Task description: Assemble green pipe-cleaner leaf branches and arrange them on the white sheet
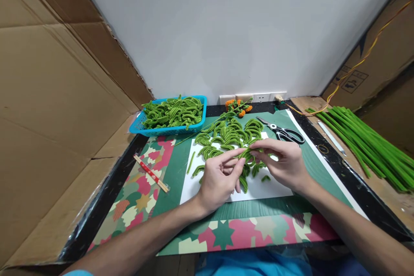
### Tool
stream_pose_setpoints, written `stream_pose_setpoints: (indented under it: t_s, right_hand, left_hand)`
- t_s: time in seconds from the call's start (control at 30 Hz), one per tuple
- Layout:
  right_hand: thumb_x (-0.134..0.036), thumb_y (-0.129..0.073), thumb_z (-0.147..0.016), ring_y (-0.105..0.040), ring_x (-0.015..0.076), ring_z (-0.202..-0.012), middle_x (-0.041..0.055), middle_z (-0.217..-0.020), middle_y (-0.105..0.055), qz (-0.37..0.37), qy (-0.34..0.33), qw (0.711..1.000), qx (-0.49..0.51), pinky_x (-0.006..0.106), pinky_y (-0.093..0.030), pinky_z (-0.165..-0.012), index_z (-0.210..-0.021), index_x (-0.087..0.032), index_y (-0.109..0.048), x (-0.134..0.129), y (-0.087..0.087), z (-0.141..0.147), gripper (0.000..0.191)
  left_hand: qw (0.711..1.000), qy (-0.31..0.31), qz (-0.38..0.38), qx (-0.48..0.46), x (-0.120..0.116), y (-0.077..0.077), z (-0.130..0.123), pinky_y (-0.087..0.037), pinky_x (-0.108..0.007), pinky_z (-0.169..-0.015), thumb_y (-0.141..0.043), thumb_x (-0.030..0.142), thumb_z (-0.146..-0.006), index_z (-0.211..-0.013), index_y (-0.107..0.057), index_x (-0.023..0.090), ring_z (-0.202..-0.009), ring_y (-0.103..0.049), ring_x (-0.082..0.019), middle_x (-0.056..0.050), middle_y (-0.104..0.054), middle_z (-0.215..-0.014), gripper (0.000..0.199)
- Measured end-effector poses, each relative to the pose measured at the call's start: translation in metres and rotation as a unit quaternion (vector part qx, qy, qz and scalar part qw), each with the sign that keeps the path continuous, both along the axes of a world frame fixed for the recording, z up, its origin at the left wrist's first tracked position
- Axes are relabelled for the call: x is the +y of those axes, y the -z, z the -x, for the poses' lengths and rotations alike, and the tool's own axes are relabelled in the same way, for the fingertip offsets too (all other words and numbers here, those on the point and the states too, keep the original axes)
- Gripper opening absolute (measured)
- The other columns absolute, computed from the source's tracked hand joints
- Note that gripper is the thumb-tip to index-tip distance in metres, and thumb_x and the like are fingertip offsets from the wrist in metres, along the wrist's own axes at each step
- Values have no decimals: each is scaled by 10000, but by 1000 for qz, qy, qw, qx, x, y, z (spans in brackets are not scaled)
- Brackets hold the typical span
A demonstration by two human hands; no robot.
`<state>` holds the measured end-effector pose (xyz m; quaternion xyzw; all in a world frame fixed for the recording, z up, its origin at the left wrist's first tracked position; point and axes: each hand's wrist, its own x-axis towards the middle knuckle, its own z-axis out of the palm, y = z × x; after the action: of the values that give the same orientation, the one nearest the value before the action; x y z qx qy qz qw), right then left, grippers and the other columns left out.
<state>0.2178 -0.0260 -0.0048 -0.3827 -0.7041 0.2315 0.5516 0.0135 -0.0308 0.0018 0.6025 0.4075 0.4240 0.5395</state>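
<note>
Green, fuzzy wire makes up the small curled cluster [246, 154] that I see pinched in mid-air between the left hand [217, 183] and the right hand [284, 164], just above a white paper sheet [190, 190]. The left fingers close narrowly on its near side, thumb against index; the right ones grip the other side the same way, I judge because two opposed pinches steady something so soft and light. How firmly they press, I cannot tell. The pale paper probably serves as a backdrop on which the curled green fuzzy pieces [231, 133], lying just beyond the hands, show up well. Under it a green mat with a patterned border [258, 211] covers much of the black speckled counter [355, 183]. The black-handled scissors [284, 133] rest beyond the right hand with their loops toward it, which I read as handy for that side. A blue plastic basket [161, 132] at the far left holds a heap of similar pieces, its walls likely stopping them from scattering. To the right, long straight green fuzzy stems [371, 146] lie bundled roughly parallel, perhaps to avoid tangling, beside a slim white tool [332, 139]. Orange fuzzy blooms [239, 105] sit near the wall.
</note>
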Motion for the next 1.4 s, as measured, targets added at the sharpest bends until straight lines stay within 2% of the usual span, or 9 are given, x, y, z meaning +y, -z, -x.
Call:
stream_pose_setpoints:
  t_s: [0.23, 0.37, 0.5, 0.57, 0.8, 1.03, 1.17, 1.3, 1.4]
  right_hand:
    - [-263, -741, -985, -767, 184, -774, 47, -947, -829, 11, -30, 998, -49, 284, -632, -660, -1035, -240, -808, 5, -7, -14, 87]
    - [-234, -727, -987, -747, 176, -767, 34, -916, -808, 3, -53, 993, -103, 288, -616, -699, -997, -233, -780, 3, -15, -25, 53]
    - [-208, -692, -1014, -746, 185, -772, 43, -935, -802, -30, 3, 988, -150, 308, -608, -717, -1070, -236, -756, -17, -15, -29, 89]
    - [-199, -659, -1034, -750, 196, -783, 51, -932, -796, -33, 50, 983, -172, 320, -607, -723, -1110, -239, -741, -34, -10, -28, 119]
    - [-133, -664, -1009, -730, 203, -758, 40, -879, -754, 12, 152, 976, -157, 308, -581, -706, -1052, -252, -674, -89, 7, -15, 127]
    - [-124, -598, -1023, -693, 216, -867, 52, -931, -721, 70, 131, 974, -172, 318, -539, -760, -1018, -239, -646, -82, 5, -20, 125]
    - [-150, -629, -1013, -704, 214, -873, 46, -956, -738, 78, 142, 972, -170, 322, -548, -780, -1055, -239, -662, -69, 8, -29, 104]
    - [-172, -662, -1018, -713, 215, -881, 45, -991, -761, 84, 136, 970, -186, 326, -546, -780, -1171, -240, -690, -62, 19, -36, 170]
    - [-172, -640, -1028, -712, 227, -924, 53, -999, -760, 106, 124, 965, -203, 332, -541, -789, -1082, -237, -708, -62, 26, -35, 108]
  left_hand:
    - [1000, 13, -10, 7, 2, 7, 4, -531, -197, -385, -767, 430, -972, -1316, -752, 147, -435, -669, -125, -48, -790, -815, 446]
    - [990, -2, -128, 63, 3, 7, 6, -597, -207, -441, -777, 316, -962, -1201, -798, 135, -472, -712, -133, -67, -837, -881, 300]
    - [920, -51, -367, 129, 8, 9, 7, -621, -194, -530, -847, 212, -902, -991, -841, 154, -529, -738, -131, -35, -841, -798, 107]
    - [888, -42, -437, 140, 8, 13, 8, -597, -185, -520, -842, 192, -907, -969, -838, 171, -509, -715, -112, -20, -842, -796, 65]
    - [851, 54, -496, 161, -3, 26, 4, -533, -215, -527, -735, 164, -979, -1062, -827, 190, -527, -717, -122, -9, -803, -717, 126]
    - [757, 22, -592, 276, -2, 12, -4, -421, -296, -494, -732, 214, -996, -990, -811, 160, -508, -658, -137, 11, -758, -664, 96]
    - [762, 17, -589, 268, 3, 9, -1, -471, -304, -587, -718, 161, -967, -1061, -793, 179, -644, -705, -154, -11, -844, -887, 121]
    - [804, -39, -547, 231, 15, 11, 10, -480, -296, -621, -711, 100, -925, -979, -765, 173, -635, -652, -155, -9, -812, -809, 106]
    - [799, -67, -556, 221, 25, 9, 20, -464, -284, -615, -711, 93, -915, -948, -745, 179, -623, -631, -142, 0, -788, -772, 99]
